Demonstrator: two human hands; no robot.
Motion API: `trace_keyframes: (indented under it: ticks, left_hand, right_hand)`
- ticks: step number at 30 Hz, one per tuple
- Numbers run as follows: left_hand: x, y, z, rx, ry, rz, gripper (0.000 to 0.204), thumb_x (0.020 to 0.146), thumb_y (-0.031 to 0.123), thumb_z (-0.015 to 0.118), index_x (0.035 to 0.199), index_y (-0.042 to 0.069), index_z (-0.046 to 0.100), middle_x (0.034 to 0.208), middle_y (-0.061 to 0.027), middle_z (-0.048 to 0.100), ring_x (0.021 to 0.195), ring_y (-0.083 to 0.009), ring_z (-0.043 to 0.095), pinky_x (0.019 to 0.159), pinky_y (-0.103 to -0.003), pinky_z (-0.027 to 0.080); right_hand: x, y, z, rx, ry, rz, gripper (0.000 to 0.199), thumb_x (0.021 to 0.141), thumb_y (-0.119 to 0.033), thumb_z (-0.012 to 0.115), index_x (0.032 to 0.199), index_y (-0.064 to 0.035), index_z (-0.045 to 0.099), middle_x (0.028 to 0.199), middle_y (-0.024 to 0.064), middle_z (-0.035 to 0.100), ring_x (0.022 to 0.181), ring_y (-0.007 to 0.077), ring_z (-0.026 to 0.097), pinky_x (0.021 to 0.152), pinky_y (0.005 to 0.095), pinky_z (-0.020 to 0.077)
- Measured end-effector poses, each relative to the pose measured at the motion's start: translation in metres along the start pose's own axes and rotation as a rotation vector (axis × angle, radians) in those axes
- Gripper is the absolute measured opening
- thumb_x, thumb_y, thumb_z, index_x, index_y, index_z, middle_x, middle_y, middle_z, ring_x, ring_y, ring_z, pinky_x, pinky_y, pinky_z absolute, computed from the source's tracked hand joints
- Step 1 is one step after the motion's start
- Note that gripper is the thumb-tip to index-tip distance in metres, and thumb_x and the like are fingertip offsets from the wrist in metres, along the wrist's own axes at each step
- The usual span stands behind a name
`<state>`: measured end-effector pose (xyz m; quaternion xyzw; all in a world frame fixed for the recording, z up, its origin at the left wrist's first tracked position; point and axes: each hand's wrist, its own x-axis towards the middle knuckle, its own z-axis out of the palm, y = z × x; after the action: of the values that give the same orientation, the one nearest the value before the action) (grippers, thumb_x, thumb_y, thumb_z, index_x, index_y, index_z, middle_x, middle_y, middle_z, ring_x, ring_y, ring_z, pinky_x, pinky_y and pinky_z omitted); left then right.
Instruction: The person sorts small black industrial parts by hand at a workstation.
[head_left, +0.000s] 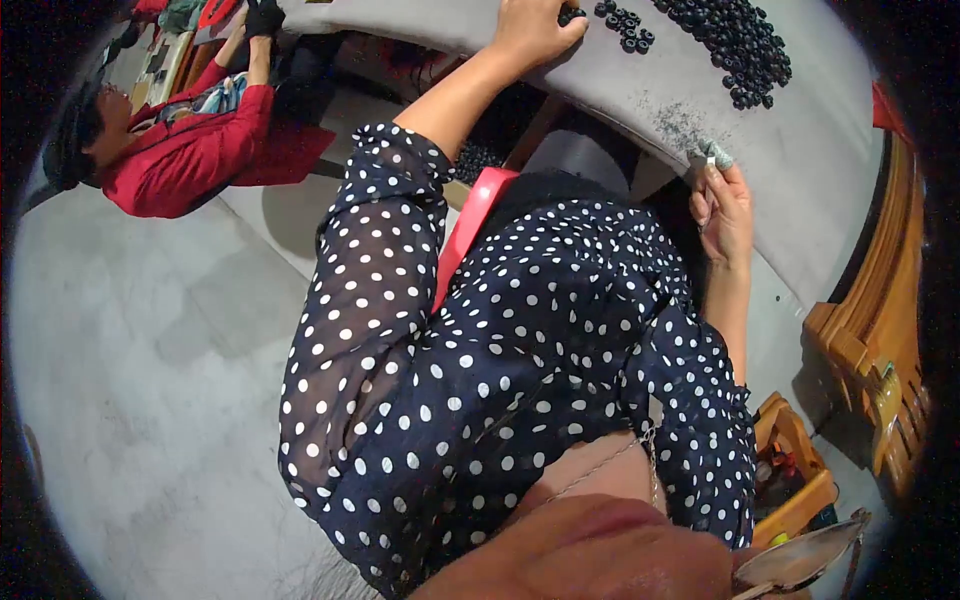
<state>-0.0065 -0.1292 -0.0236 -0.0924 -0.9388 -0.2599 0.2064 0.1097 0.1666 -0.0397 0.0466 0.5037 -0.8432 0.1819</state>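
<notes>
An orange crate [803, 497] sits near brown slatted furniture [865, 325] (perhaps stacked chairs); leftward, a co-worker [185, 165] wears red.

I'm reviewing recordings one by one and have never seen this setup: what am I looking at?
No machine here: these are a person's bare hands, seen from a wide camera worn on the head. On the grey table lie a pile of small black pieces, a smaller cluster and dark specks. The left hand is at another black piece; whether it grips it is unclear. The right hand holds a small grey-and-white item, too small to identify. A co-worker in red is at left.
</notes>
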Motion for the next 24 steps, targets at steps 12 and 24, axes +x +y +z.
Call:
trace_keyframes:
  ticks: [12, 24]
  left_hand:
    - [-0.022, -0.015, -0.019, 0.074, -0.016, 0.09, 0.041, 0.074, 0.034, 0.068, 0.103, 0.007, 0.057, 0.113, -0.015, 0.05, 0.106, -0.0354, 0.046, 0.088, -0.046, 0.039]
    - [-0.018, -0.04, -0.007, 0.043, 0.085, 0.095, 0.019, 0.077, 0.024, 0.063, 0.091, 0.012, 0.059, 0.097, -0.0128, 0.055, 0.093, -0.035, 0.051, 0.079, -0.045, 0.043]
  right_hand:
    - [0.0, 0.006, 0.002, -0.12, 0.056, 0.0, 0.02, 0.091, -0.013, 0.054, 0.109, -0.0038, 0.054, 0.076, 0.0014, 0.052, 0.048, 0.0055, 0.041, 0.04, 0.0171, 0.0316]
    - [0.003, 0.014, -0.003, -0.227, 0.083, -0.059, 0.02, 0.091, -0.014, 0.054, 0.107, -0.0027, 0.056, 0.071, -0.0008, 0.05, 0.049, 0.0051, 0.04, 0.042, 0.018, 0.0296]
